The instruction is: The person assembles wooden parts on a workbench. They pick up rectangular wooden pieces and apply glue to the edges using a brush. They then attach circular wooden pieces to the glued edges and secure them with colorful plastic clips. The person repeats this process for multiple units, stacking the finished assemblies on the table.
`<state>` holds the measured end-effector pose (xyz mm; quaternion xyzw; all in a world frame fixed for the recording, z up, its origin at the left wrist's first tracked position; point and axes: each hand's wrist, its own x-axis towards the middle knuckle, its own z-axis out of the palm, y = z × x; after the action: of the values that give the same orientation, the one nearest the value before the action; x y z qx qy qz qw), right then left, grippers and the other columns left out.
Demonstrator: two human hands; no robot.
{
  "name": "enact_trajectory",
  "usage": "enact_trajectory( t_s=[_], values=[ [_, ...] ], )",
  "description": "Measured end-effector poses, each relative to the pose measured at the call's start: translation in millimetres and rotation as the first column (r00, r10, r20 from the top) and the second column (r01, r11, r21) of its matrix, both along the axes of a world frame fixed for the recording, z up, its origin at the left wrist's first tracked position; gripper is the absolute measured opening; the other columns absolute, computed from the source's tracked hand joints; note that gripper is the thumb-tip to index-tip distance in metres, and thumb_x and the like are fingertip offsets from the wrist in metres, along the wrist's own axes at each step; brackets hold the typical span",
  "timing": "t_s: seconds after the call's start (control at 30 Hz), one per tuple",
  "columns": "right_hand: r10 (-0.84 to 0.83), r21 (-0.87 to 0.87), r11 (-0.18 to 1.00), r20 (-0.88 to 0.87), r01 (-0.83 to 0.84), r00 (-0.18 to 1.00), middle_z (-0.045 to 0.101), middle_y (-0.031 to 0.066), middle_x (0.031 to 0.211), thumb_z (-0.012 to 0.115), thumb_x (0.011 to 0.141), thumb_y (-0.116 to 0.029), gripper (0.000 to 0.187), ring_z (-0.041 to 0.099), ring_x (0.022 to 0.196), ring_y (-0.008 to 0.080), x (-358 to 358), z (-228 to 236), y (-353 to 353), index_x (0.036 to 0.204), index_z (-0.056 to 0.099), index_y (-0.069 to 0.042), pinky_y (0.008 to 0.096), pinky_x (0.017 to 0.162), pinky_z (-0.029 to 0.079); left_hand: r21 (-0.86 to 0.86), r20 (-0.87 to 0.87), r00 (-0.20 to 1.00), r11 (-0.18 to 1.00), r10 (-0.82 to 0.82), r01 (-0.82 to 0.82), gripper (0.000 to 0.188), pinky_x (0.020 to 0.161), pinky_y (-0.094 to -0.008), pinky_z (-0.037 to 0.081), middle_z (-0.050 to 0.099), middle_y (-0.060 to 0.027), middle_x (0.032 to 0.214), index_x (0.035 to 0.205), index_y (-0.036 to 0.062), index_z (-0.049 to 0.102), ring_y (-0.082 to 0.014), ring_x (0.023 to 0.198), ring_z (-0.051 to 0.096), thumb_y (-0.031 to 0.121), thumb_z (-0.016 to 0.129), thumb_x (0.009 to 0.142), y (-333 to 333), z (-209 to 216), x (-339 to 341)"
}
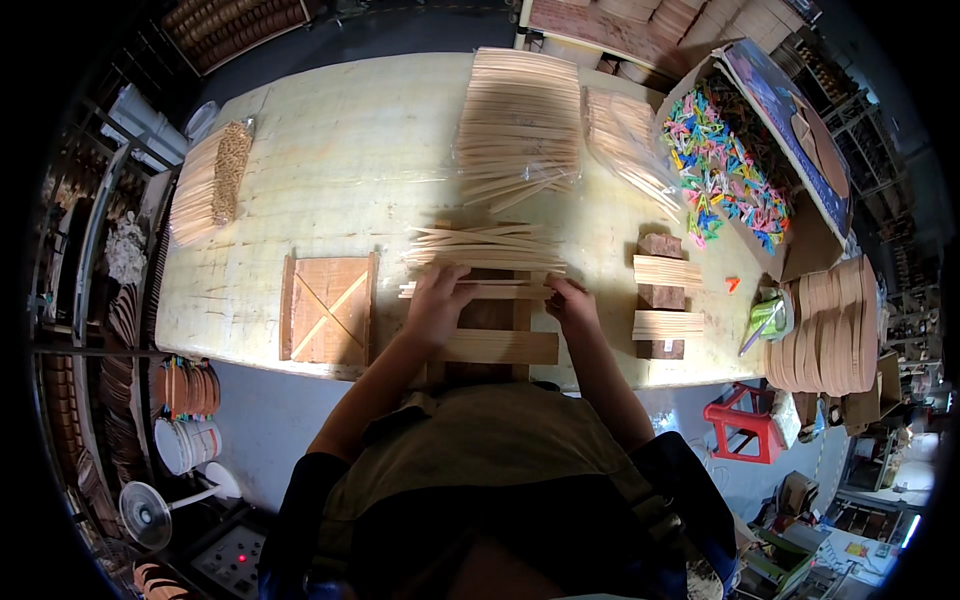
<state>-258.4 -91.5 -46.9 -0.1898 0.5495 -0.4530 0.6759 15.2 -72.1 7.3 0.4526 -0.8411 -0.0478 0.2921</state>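
Olive apron [470,445] is nearest; at its twelve o'clock, over the table [330,150], left hand [437,298] and right hand [572,302] pinch wooden strips [505,292] near opposite ends. They seem light, springy, easily snapped; hold both ends gently.

The strips [500,347] look like matt wood, the stool [765,433] glossy plastic.

Pale table [360,130]: is stretching before you.
Your left: a stick bundle [200,190] and a cross-stripped board [328,322] are lying.
Far side: a large bundle [520,110] and a smaller bundle [622,130] are resting.
Near you: loose sticks [485,245] are lying beside a wooden frame [493,314].
Your right: strip-topped blocks [661,298] and an orange clip [733,285] are sitting.
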Motion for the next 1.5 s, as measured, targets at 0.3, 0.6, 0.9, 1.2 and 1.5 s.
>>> enact_trajectory(
  t_s=[0.3, 0.6, 0.9, 1.2, 1.5],
  values=[
    [-0.059, 0.02, 0.998, 0.049, 0.058, 0.997, 0.063, 0.0045, 0.084, 0.073, 0.082, -0.027, 0.026, 0.057, 0.074, 0.0138, 11, 20, -2, 0.097, 0.061, -0.009, 0.0288, 0.064, 0.045, 0.117, -0.078, 0.993, 0.988, -0.087, 0.096, 0.025, 0.083, -0.0385, 0.047, 0.058, -0.0082, 0.103, 0.1, 0.0059, 0.068, -0.0269, 0.096, 0.055, 0.007, 0.063, 0.075, -3, -7, 3],
    [0.075, 0.056, 0.996, -0.066, -0.072, 0.995, 0.064, 0.0029, 0.085, 0.074, 0.079, -0.027, 0.024, 0.058, 0.073, 0.0125, 8, 18, 1, 0.092, 0.064, -0.009, 0.0263, 0.062, 0.044, 0.067, -0.069, 0.995, 0.995, -0.076, 0.081, 0.031, 0.086, -0.0385, 0.046, 0.059, -0.008, 0.107, 0.106, 0.0093, 0.067, -0.0275, 0.102, 0.054, 0.005, 0.058, 0.077, -3, -4, 3],
    [-0.051, 0.028, 0.998, -0.038, 0.052, 0.998, 0.064, 0.0008, 0.089, 0.072, 0.083, -0.031, 0.025, 0.056, 0.073, 0.0129, 9, 12, -2, 0.098, 0.063, -0.013, 0.028, 0.064, 0.044, 0.092, -0.028, 0.997, 0.993, -0.076, 0.078, 0.032, 0.086, -0.0391, 0.047, 0.059, -0.0077, 0.106, 0.106, 0.0078, 0.066, -0.0277, 0.102, 0.054, 0.006, 0.056, 0.075, -6, -5, 3],
    [-0.015, 0.038, 0.999, -0.04, 0.016, 0.999, 0.065, 0.0045, 0.088, 0.073, 0.08, -0.031, 0.031, 0.059, 0.076, 0.014, 23, 28, -4, 0.099, 0.066, -0.008, 0.027, 0.066, 0.046, 0.194, -0.085, 0.995, 0.979, -0.045, 0.061, 0.033, 0.091, -0.0413, 0.045, 0.056, -0.01, 0.114, 0.108, 0.0093, 0.066, -0.0307, 0.108, 0.051, 0.006, 0.056, 0.077, -4, -9, 2],
    [0.061, -0.053, 0.996, -0.088, -0.066, 0.994, 0.066, 0.0058, 0.091, 0.073, 0.081, -0.029, 0.036, 0.062, 0.079, 0.0161, 1, 8, -15, 0.103, 0.064, -0.002, 0.0282, 0.065, 0.048, 0.024, 0.009, 1.0, 1.0, -0.009, 0.009, 0.032, 0.092, -0.0402, 0.043, 0.057, -0.01, 0.116, 0.11, 0.0092, 0.064, -0.031, 0.108, 0.052, 0.008, 0.057, 0.08, -2, 3, 0]
  ],
)
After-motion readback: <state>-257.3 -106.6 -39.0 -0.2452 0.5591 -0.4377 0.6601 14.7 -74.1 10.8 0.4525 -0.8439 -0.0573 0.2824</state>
